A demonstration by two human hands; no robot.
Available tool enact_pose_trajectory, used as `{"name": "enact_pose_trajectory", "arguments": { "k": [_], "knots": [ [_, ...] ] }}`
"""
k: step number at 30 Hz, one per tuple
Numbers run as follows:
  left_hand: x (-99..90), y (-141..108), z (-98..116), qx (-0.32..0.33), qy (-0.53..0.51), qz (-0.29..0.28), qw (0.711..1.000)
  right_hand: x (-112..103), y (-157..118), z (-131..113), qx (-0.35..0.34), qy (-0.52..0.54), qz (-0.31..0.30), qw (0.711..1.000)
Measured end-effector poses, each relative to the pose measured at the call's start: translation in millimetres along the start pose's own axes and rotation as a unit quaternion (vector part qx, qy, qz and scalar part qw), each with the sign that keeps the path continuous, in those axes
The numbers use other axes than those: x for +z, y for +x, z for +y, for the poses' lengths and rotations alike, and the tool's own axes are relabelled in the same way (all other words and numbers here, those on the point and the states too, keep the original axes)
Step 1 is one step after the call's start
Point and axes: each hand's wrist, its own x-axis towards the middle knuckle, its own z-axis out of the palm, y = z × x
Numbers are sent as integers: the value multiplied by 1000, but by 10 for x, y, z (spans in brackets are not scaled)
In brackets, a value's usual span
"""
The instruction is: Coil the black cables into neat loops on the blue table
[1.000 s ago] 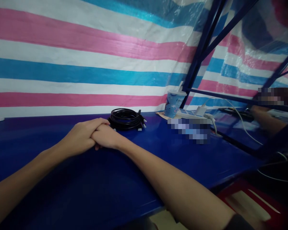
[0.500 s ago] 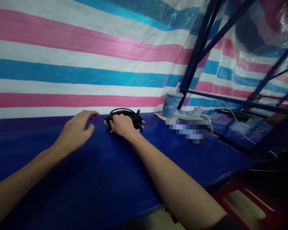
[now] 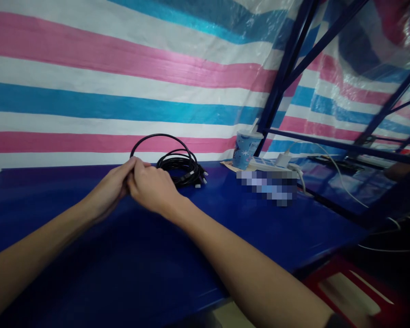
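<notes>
A coil of black cables (image 3: 179, 169) with several connector ends lies near the back edge of the blue table (image 3: 130, 264). One black strand arches up from the coil and runs down to my two hands, which meet just left of it. My left hand (image 3: 112, 189) is closed around the strand's end part. Against it, my right hand (image 3: 153, 184) is closed on the same cable, its fingers pressed together. The cable's tip is hidden between the hands.
Right of the coil stand a blue patterned cup (image 3: 245, 150) with a straw and a white power strip (image 3: 268, 165) with a plug. Blue metal bars (image 3: 285, 68) rise behind them. A red stool (image 3: 355, 291) is at the lower right.
My right hand has moved left from the coil, drawing a cable strand out into an arch. My left hand has closed and now meets the right one at the cable.
</notes>
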Motion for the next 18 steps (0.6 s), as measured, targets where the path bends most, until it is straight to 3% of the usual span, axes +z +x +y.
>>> {"name": "enact_pose_trajectory", "arguments": {
  "k": [4, 9, 14, 16, 18],
  "knots": [
    [-69, -4, 74, -37, 48, 18, 998, 22, -48, -53, -28, 32, -43, 998],
    [-155, 29, 142, 47, 68, 85, 993, -157, -30, -5, 49, 15, -85, 995],
    [-160, 10, 197, 50, 29, 85, 995, -356, -4, 83, 97, 37, -114, 988],
    [-190, 15, 233, 46, 9, 96, 994, -426, 2, 145, 108, 81, -136, 982],
    [-258, 40, 272, 50, -30, 116, 992, -482, 14, 195, 108, 203, -166, 959]
  ]
}}
